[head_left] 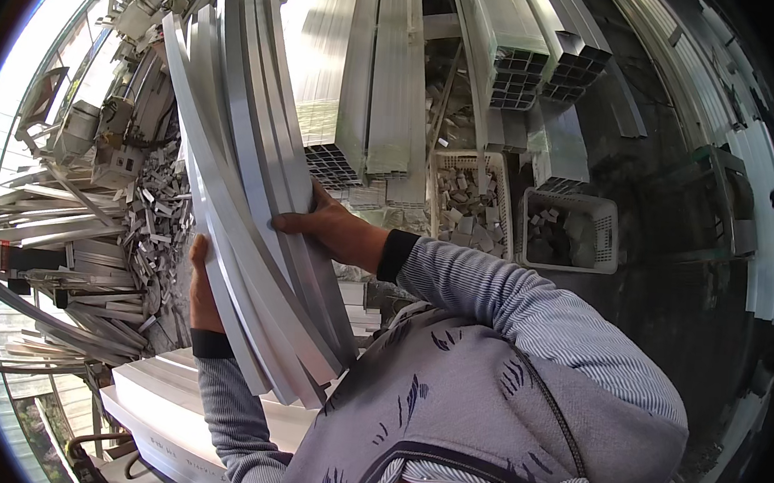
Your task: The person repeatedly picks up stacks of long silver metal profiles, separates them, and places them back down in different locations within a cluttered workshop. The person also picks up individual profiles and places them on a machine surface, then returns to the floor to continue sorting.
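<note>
A bundle of long silver-grey metal profiles [247, 169] lies across both my hands, its near ends close to my body and its far ends reaching up and away. My right hand [338, 229] grips the right side, thumb over the top of a profile and fingers round the outer edge. On the left side my left hand [204, 287] holds the bundle's edge, thumb up; its other fingers are hidden beneath the metal. The profiles fan slightly apart at the near end.
Wrapped stacks of square tubes [516, 62] lie ahead. Two white plastic crates, one [470, 202] full of offcuts and another [569, 232], stand to the right. Scrap pieces [159, 226] and loose strips [75, 211] heap up at left. White profiles [168, 415] lie near my left forearm.
</note>
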Demonstrator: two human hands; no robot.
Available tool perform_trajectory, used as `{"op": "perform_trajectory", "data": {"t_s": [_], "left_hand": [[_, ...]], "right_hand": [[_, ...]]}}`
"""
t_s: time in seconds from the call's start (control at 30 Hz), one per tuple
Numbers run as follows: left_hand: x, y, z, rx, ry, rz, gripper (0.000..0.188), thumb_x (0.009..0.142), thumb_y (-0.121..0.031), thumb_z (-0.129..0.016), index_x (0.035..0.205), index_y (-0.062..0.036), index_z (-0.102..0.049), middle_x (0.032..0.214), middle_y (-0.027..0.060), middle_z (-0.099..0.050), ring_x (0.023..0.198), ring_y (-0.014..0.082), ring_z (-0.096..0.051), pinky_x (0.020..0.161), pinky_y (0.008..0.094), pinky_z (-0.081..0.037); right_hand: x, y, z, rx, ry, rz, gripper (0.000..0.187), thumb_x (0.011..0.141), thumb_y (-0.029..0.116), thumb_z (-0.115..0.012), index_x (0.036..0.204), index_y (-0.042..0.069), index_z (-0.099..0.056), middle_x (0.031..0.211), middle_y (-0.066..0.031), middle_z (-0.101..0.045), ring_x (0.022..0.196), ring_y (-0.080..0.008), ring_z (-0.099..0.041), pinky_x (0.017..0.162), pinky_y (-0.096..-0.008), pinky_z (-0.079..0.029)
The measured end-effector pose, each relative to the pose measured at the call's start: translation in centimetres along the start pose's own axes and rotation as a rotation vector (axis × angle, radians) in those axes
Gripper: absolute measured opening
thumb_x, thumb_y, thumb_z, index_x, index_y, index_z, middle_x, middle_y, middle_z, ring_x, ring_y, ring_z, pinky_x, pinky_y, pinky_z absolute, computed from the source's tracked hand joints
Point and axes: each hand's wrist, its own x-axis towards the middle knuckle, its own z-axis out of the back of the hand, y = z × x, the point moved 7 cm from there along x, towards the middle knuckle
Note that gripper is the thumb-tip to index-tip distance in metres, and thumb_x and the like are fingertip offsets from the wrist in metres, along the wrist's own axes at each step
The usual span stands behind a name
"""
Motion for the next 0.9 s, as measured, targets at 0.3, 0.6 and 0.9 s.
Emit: {"op": "perform_trajectory", "data": {"t_s": [0.3,0.6,0.9], "left_hand": [[4.4,2.9,-20.8,0.020,0.379,0.194,0.085,0.101,-0.070,-0.062,0.158,-0.0070,-0.053,0.139,0.0189,-0.071,0.114,0.0331,-0.075,0.097,0.0470,-0.066],[7.3,5.8,-38.4,0.243,0.668,0.225,0.086,0.104,-0.067,-0.059,0.157,-0.0006,-0.047,0.134,0.0218,-0.069,0.113,0.0325,-0.075,0.095,0.0437,-0.066],[6.5,14.1,-56.8,0.365,1.185,0.543,0.091,0.096,-0.070,-0.071,0.143,0.0067,-0.060,0.116,0.0210,-0.078,0.090,0.0284,-0.081,0.075,0.0396,-0.072]], "right_hand": [[-14.7,13.5,8.6,0.068,-0.233,0.274,0.115,0.085,0.025,-0.096,0.166,0.003,-0.017,0.156,-0.0223,-0.048,0.144,-0.0341,-0.052,0.122,-0.0461,-0.048],[-25.6,19.1,14.7,0.138,-0.499,0.621,0.111,0.088,0.015,-0.091,0.168,0.004,-0.015,0.157,-0.0209,-0.047,0.145,-0.0313,-0.052,0.124,-0.0455,-0.044],[-40.0,22.8,18.3,0.067,-0.853,0.789,0.105,0.095,0.027,-0.087,0.167,0.004,-0.014,0.156,-0.0204,-0.048,0.142,-0.0319,-0.055,0.121,-0.0462,-0.049]]}}
